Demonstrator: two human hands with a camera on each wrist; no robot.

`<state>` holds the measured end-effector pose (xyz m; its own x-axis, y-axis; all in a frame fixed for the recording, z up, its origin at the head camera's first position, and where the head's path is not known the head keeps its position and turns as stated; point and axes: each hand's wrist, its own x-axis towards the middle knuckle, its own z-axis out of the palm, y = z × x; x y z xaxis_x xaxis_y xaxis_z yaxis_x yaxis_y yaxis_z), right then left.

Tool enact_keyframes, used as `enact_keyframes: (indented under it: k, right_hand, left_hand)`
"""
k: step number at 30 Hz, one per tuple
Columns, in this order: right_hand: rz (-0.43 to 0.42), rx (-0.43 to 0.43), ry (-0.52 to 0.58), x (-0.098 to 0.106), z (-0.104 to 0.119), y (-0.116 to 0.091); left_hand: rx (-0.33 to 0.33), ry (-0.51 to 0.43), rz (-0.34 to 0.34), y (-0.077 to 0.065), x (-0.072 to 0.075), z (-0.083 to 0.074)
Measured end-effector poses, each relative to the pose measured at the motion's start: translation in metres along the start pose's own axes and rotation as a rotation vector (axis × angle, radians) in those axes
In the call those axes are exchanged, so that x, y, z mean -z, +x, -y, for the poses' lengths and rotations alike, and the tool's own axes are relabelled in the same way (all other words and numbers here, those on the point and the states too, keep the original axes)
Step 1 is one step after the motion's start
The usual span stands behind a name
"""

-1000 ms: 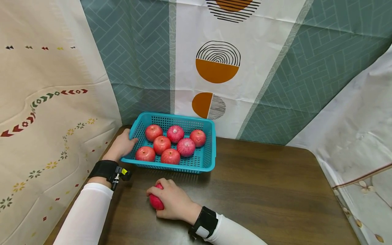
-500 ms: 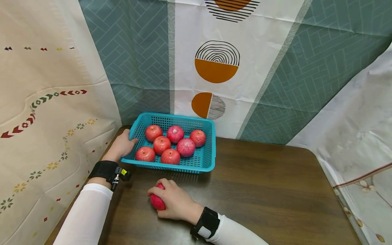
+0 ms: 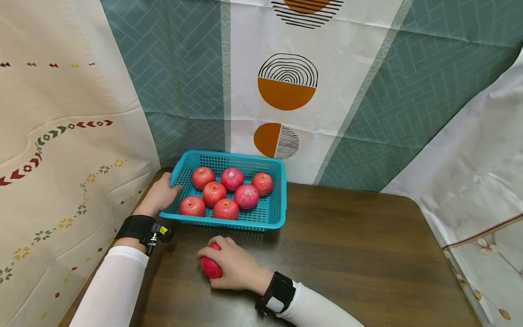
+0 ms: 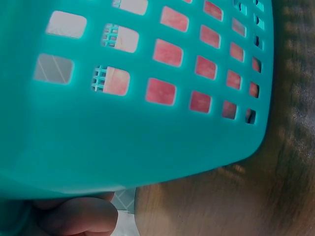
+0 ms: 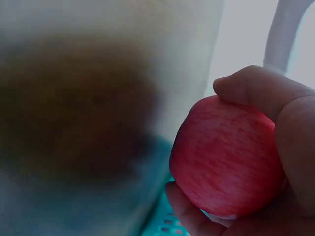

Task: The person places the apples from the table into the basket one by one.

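Observation:
A turquoise plastic basket [image 3: 261, 225] with several red apples in it stands at the back left of the table. My left hand [image 3: 160, 195] grips the basket's left rim, thumb on the inner side; the left wrist view shows the slotted basket wall [image 4: 138, 142] close up and curled fingers [image 4: 81, 216] below the rim. In front of the basket, my right hand [image 3: 237, 265] holds one red apple [image 3: 211, 267] with fingers and thumb around it. The right wrist view shows that apple [image 5: 226, 157] between thumb and fingers.
The brown wooden table [image 3: 347, 254] extends to the right of the basket. Patterned cloth [image 3: 286, 81] hangs behind it. A cream cloth [image 3: 61, 181] lines the left side, and a white cloth [image 3: 482, 181] the right.
Almost nothing differs. The whole head view has shifted slightly; both hands keep their holds on the basket rim and the apple.

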<state>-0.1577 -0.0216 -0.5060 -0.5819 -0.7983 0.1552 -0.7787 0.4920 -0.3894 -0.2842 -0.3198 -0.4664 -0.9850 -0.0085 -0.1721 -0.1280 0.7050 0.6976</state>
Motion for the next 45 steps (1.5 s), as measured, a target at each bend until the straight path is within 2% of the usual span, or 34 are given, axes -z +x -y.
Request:
enact_keyframes:
  k: [7,16,19,22,26,31,34,38,45]
  right_hand:
    - [-0.023,0.004,0.017,0.020,-0.001,0.000]
    - [0.049,0.071,0.167,0.052,-0.006,-0.014]
    - [0.001,0.085,0.244,0.070,-0.008,-0.019]
    - [-0.087,0.079,0.297,0.092,-0.014,-0.021]
    - [-0.215,-0.023,0.292,0.114,-0.030,-0.020]
    - [-0.323,-0.236,0.150,0.121,-0.055,-0.016]
    - [-0.292,-0.305,0.034,0.118,-0.068,-0.012]
    - [-0.159,-0.328,-0.102,0.111,-0.083,-0.005]
    - [0.054,-0.351,-0.179,0.103,-0.098,0.009]
  left_hand:
    - [0.009,-0.008,0.008,0.001,0.001,-0.001]
    - [-0.005,0.002,0.002,-0.001,0.001,0.000]
    - [-0.009,-0.002,0.002,0.000,0.001,0.001]
    - [-0.006,-0.008,0.004,0.001,0.001,0.000]
    - [0.004,-0.018,0.009,0.001,0.001,0.002]
    - [0.003,-0.023,0.008,0.001,0.000,0.003]
    - [-0.003,-0.023,0.005,0.001,-0.001,0.003]
    - [-0.007,-0.023,-0.003,0.001,-0.001,0.003]
    - [-0.008,-0.019,-0.004,0.001,-0.001,0.005]
